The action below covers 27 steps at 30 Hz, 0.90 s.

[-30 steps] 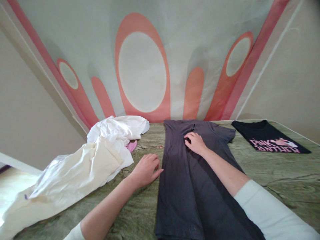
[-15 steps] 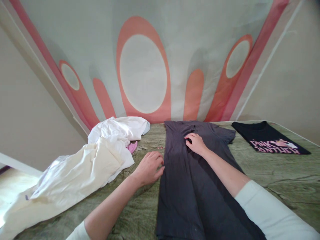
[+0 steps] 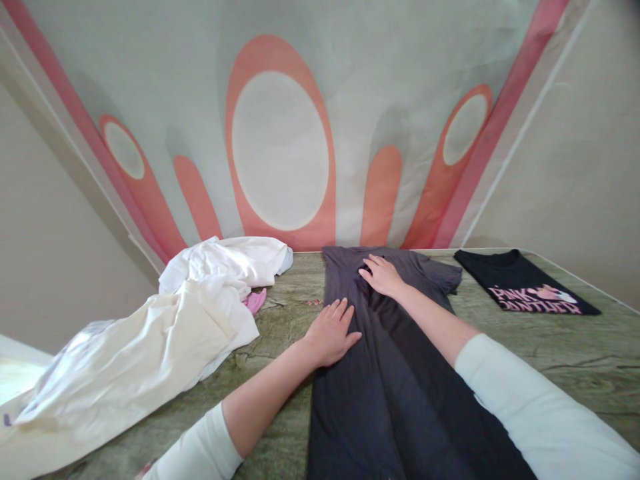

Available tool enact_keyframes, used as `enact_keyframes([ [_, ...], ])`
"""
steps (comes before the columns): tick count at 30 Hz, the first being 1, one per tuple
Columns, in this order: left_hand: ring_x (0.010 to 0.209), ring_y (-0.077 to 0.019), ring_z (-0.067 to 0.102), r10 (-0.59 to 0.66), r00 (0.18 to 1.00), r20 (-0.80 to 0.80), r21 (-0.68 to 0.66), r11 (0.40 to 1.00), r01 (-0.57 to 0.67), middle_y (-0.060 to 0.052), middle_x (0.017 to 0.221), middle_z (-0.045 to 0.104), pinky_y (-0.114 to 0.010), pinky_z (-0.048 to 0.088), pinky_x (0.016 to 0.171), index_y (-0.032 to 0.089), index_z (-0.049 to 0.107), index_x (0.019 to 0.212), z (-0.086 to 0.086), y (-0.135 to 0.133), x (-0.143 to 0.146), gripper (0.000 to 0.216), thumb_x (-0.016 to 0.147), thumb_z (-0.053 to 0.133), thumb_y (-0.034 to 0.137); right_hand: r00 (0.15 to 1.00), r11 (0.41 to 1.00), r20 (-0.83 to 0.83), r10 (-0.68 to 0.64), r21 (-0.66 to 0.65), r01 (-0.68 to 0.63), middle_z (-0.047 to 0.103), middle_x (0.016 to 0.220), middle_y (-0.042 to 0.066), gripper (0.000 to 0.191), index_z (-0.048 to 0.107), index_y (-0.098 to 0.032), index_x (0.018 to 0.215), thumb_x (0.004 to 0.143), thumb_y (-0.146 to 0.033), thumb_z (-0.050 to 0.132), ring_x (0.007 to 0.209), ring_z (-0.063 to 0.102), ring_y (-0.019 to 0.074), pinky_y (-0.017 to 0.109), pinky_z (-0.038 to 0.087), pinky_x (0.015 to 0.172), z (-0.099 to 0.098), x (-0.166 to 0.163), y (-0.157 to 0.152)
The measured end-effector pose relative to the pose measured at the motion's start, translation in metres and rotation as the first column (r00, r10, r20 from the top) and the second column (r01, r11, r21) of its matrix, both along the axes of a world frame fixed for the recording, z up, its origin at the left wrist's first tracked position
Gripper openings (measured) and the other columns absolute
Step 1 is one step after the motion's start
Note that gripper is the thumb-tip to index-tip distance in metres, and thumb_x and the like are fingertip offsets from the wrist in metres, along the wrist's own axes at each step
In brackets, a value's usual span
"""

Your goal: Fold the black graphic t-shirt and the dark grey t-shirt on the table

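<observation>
Clock read from mid-view. At 8 o'clock we see a cream garment, rumpled, stretched over the bench and running out of view. Near 9, a white garment, bunched up, touching the cream one. Between 7 and 8, a pink scrap of cloth just beside the white garment; can't tell what it is.

At 6 o'clock our left hand is palm down over the left edge of the dark grey shirt, fingers straight, a bit spread, thumb apart, holding nothing. That shirt lies lengthwise at 5 o'clock, collar end at the bench's far edge, loose creases down it, short sleeve out toward 3.

At 4 o'clock our right hand rests on the shirt near the collar end, fingers loosely bent, thumb apart, no grip on cloth that we can see. Between 3 and 4, well apart, a folded black shirt, pink lettering facing up.
</observation>
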<state>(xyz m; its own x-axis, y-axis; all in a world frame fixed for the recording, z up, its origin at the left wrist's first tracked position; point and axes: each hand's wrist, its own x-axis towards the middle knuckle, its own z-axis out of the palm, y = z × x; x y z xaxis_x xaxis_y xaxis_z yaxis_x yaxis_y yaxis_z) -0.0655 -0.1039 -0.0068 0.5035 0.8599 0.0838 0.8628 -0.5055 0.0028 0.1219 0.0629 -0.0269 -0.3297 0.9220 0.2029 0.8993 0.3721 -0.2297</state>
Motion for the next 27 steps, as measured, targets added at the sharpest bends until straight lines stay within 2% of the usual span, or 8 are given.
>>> enact_keyframes([
  [3,0.132,-0.0249,0.018,0.011,1.0,0.0,0.01,1.0,-0.011,-0.01,0.145,0.021,-0.041,0.018,0.105,0.016,0.025,0.138,-0.004,-0.003,-0.005,0.063,0.089,0.016,0.055,0.998,0.99,0.057,0.038,-0.141,-0.029,0.023,0.145,0.005,0.063,0.031,-0.022,0.136,0.087,-0.058,0.017,0.132,0.018,0.0255,0.044,0.016,0.104,-0.011,-0.01,0.006],
  [6,0.133,-0.0247,0.016,0.024,1.0,-0.005,0.023,0.999,-0.024,-0.008,0.146,0.019,-0.043,0.016,0.105,0.018,0.022,0.139,-0.004,0.004,-0.012,0.065,0.088,0.013,0.057,0.995,0.984,0.09,0.04,-0.177,-0.024,0.016,0.147,0.002,0.064,0.024,-0.026,0.139,0.085,-0.061,0.014,0.133,0.011,0.0252,0.047,0.012,0.104,-0.017,-0.014,0.016],
  [12,0.133,-0.0246,0.016,0.038,0.999,-0.007,0.023,0.999,-0.038,-0.008,0.145,0.02,-0.044,0.015,0.105,0.019,0.023,0.139,-0.003,0.021,-0.022,0.066,0.087,0.013,0.059,0.995,0.988,0.092,0.043,-0.151,-0.029,0.016,0.147,0.002,0.062,0.025,-0.025,0.138,0.087,-0.058,0.014,0.134,0.01,0.0232,0.044,0.012,0.105,-0.01,-0.016,0.028],
  [15,0.133,-0.0245,0.017,0.034,0.999,-0.015,0.039,0.999,-0.033,-0.009,0.145,0.021,-0.044,0.013,0.105,0.019,0.024,0.138,-0.003,0.021,-0.023,0.065,0.088,0.014,0.058,0.998,0.997,0.057,0.034,-0.07,-0.03,0.02,0.146,0.004,0.057,0.03,-0.022,0.137,0.089,-0.051,0.016,0.133,0.013,0.022,0.043,0.013,0.106,-0.004,-0.016,0.02],
  [18,0.132,-0.0244,0.02,0.039,0.999,-0.018,0.046,0.998,-0.038,-0.011,0.144,0.024,-0.044,0.013,0.105,0.016,0.027,0.137,-0.002,0.018,-0.022,0.064,0.089,0.015,0.056,0.999,0.998,0.003,0.044,0.053,-0.044,0.023,0.145,0.008,0.051,0.032,-0.015,0.135,0.091,-0.038,0.022,0.133,0.015,0.0209,0.042,0.012,0.107,0.002,-0.016,-0.003],
  [20,0.132,-0.0236,0.02,0.026,1.0,-0.015,0.041,0.999,-0.026,-0.011,0.143,0.025,-0.043,0.014,0.105,0.016,0.027,0.137,-0.001,0.015,-0.022,0.061,0.09,0.016,0.053,0.993,0.991,-0.009,0.118,0.063,-0.118,0.025,0.144,0.011,0.049,0.035,-0.011,0.133,0.09,-0.032,0.027,0.133,0.017,0.0212,0.041,0.013,0.107,0.004,-0.016,-0.027],
  [23,0.132,-0.0226,0.021,0.0,1.0,-0.016,0.023,1.0,0.0,-0.01,0.144,0.024,-0.042,0.015,0.105,0.016,0.026,0.137,0.001,0.013,-0.024,0.058,0.091,0.017,0.05,0.949,0.947,-0.03,0.314,-0.053,-0.315,0.026,0.143,0.011,0.05,0.04,-0.011,0.132,0.089,-0.036,0.031,0.132,0.019,0.0224,0.041,0.018,0.107,0.008,-0.012,-0.075],
  [27,0.131,-0.0229,0.022,-0.014,0.999,-0.036,0.0,1.0,0.014,-0.011,0.144,0.023,-0.043,0.015,0.105,0.018,0.025,0.138,0.006,0.009,-0.03,0.059,0.09,0.019,0.052,0.849,0.826,-0.096,0.519,-0.198,-0.527,0.026,0.144,0.007,0.052,0.033,-0.021,0.136,0.089,-0.042,0.035,0.133,0.017,0.0232,0.046,0.017,0.107,0.022,0.01,-0.146],
])
